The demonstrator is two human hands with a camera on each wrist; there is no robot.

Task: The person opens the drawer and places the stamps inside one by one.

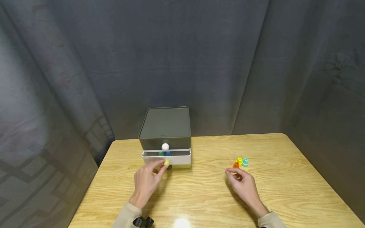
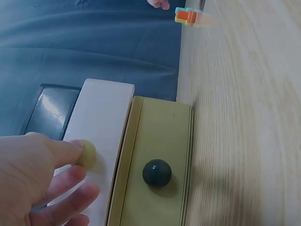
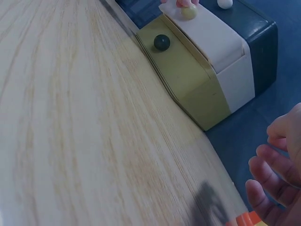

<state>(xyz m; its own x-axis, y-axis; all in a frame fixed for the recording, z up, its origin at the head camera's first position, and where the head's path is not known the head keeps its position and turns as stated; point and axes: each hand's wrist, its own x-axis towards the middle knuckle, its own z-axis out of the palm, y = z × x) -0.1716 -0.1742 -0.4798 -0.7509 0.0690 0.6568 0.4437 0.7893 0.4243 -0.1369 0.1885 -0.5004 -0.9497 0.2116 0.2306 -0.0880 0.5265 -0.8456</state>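
My left hand (image 1: 146, 181) pinches the pale yellow knob (image 2: 88, 155) of the white middle drawer (image 1: 182, 159). That drawer stands partly pulled out, and a green piece (image 1: 161, 154) and a blue piece (image 1: 168, 153) show inside it. Over the table to the right, my right hand (image 1: 245, 187) hangs with loosely curled fingers and holds nothing visible. Just beyond its fingertips stand three small plastic pieces close together: an orange one (image 1: 236, 165), a yellow one (image 1: 240, 161) and a teal one (image 1: 245, 162).
The drawer unit has a dark grey top section (image 1: 166, 123) with a white knob (image 1: 165, 147). Its olive bottom drawer (image 2: 160, 127) has a black knob (image 2: 157, 173). Grey curtains (image 1: 176, 63) hang behind the wooden table (image 1: 205, 196).
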